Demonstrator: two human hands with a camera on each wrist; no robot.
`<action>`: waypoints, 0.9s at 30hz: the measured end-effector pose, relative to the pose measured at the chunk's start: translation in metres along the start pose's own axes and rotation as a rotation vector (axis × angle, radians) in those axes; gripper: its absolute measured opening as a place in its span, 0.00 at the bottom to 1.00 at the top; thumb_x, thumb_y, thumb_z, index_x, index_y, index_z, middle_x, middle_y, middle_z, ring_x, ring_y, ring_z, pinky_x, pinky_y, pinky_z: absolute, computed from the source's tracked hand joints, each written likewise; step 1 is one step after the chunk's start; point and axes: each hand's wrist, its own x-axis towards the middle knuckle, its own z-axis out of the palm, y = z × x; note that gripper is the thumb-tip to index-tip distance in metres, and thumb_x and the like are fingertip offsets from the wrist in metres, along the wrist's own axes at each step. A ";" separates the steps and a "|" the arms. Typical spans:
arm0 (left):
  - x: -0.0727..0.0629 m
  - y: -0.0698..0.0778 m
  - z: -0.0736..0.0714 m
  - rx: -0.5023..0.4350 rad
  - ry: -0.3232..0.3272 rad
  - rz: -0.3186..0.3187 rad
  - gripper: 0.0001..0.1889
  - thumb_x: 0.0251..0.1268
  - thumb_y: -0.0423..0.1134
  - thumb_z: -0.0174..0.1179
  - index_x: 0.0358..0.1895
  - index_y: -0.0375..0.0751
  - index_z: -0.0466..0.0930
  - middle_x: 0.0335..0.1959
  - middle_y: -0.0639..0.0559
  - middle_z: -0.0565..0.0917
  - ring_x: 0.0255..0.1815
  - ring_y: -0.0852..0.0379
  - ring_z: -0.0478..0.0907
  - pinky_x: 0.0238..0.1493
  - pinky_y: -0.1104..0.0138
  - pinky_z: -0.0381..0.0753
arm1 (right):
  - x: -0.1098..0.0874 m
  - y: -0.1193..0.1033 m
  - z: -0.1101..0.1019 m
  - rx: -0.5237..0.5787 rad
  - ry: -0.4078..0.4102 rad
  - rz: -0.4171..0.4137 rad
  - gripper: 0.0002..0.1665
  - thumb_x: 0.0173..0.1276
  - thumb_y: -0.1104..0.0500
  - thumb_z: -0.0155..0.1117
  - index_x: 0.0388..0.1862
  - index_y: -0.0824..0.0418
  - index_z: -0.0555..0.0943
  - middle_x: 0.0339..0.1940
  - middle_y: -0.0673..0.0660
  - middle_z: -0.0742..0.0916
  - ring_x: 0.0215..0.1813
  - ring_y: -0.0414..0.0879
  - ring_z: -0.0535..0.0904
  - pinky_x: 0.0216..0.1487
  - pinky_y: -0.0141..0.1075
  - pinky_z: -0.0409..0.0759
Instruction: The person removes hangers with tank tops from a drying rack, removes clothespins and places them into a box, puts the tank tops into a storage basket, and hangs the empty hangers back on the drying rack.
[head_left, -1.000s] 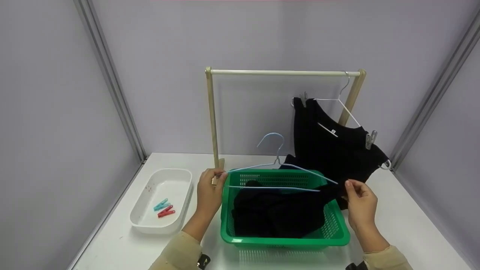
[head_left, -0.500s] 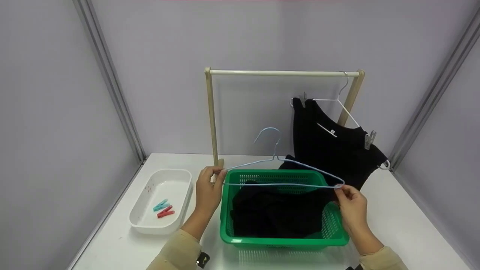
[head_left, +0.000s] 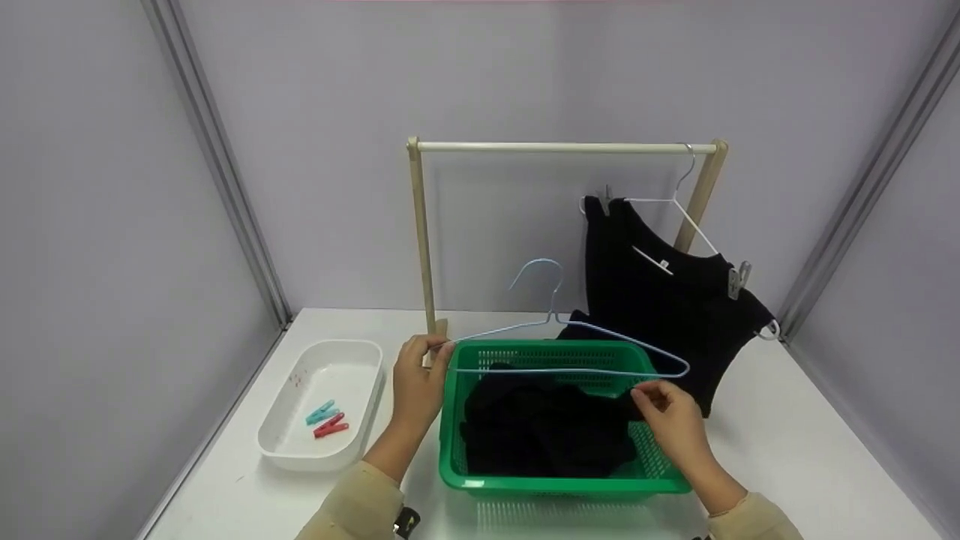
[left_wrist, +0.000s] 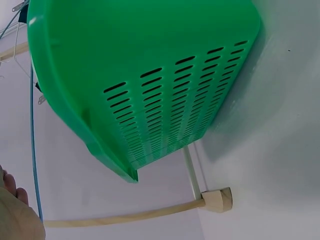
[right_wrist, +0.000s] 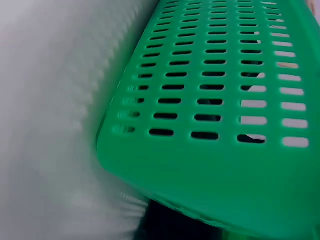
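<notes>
Grey-lilac panel walls [head_left: 480, 75] at back and sides, metal strips [head_left: 225, 172] at the corners; smooth white bench [head_left: 817, 450], slightly glossy, catching a greenish reflection near the basket.

Green plastic basket [head_left: 562, 484] sits on it; rounded corners, rolled rim, walls punched with rows of short slots; wrist views show those slots up close. Black cloth [head_left: 540, 439] lies in the basket, soft, matte, bunched; folds hard to read.

Blue hanger [head_left: 562, 370]: thin wire, triangular body, rounded right end, open hook pointing up; held above the basket, its lower bar crossing the opening in the head view. Left hand [head_left: 420, 382] pinches its left end between thumb and fingers, near the basket's back left corner; right hand [head_left: 675, 424] pinches a raised edge of the black cloth between thumb and fingertip, over the basket's right side, just below the hanger's right end and apart from it. So hanger is in the left hand, cloth edge in the right; most of the cloth lies to the left of the right hand, down in the basket.

Behind: rack [head_left: 562, 148] with pale round bar and wood legs; black garment [head_left: 652, 300] hangs at its right end on a white hanger [head_left: 697, 227], scoop neck, small white label, grey clips [head_left: 738, 281] at the shoulders; left of the basket, white tray [head_left: 360, 343], shallow, rounded corners, holding teal pegs [head_left: 322, 412] and red pegs [head_left: 330, 426].
</notes>
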 end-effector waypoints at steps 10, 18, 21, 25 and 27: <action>-0.001 -0.001 0.002 0.016 -0.010 -0.005 0.06 0.72 0.41 0.61 0.41 0.42 0.83 0.38 0.54 0.81 0.44 0.54 0.78 0.39 0.63 0.83 | 0.000 -0.003 0.007 -0.258 -0.203 -0.108 0.02 0.69 0.61 0.69 0.39 0.57 0.86 0.32 0.47 0.85 0.35 0.41 0.81 0.38 0.39 0.81; 0.000 0.002 0.003 0.025 -0.014 -0.010 0.06 0.71 0.41 0.62 0.41 0.43 0.83 0.38 0.54 0.81 0.44 0.56 0.78 0.40 0.64 0.82 | 0.001 -0.004 0.007 -0.328 -0.350 -0.134 0.02 0.66 0.62 0.70 0.38 0.57 0.85 0.32 0.46 0.86 0.35 0.41 0.81 0.38 0.42 0.81; 0.000 0.002 0.004 0.034 -0.011 -0.007 0.06 0.71 0.41 0.62 0.40 0.43 0.83 0.37 0.54 0.81 0.43 0.57 0.78 0.42 0.62 0.82 | 0.000 -0.005 0.005 -0.325 -0.386 -0.146 0.03 0.66 0.63 0.70 0.38 0.57 0.85 0.32 0.45 0.86 0.35 0.42 0.81 0.37 0.41 0.81; 0.000 0.002 0.004 0.030 -0.007 0.001 0.06 0.71 0.40 0.62 0.40 0.42 0.83 0.36 0.54 0.81 0.43 0.56 0.78 0.41 0.58 0.82 | -0.002 -0.007 0.001 -0.315 -0.400 -0.150 0.04 0.65 0.63 0.71 0.38 0.57 0.85 0.32 0.45 0.86 0.36 0.42 0.82 0.38 0.42 0.82; 0.000 0.003 0.004 0.021 -0.008 0.003 0.06 0.71 0.40 0.62 0.40 0.42 0.83 0.37 0.53 0.81 0.43 0.55 0.78 0.43 0.56 0.82 | -0.003 -0.008 -0.001 -0.309 -0.394 -0.148 0.04 0.65 0.63 0.71 0.38 0.57 0.85 0.33 0.45 0.86 0.37 0.42 0.82 0.39 0.43 0.82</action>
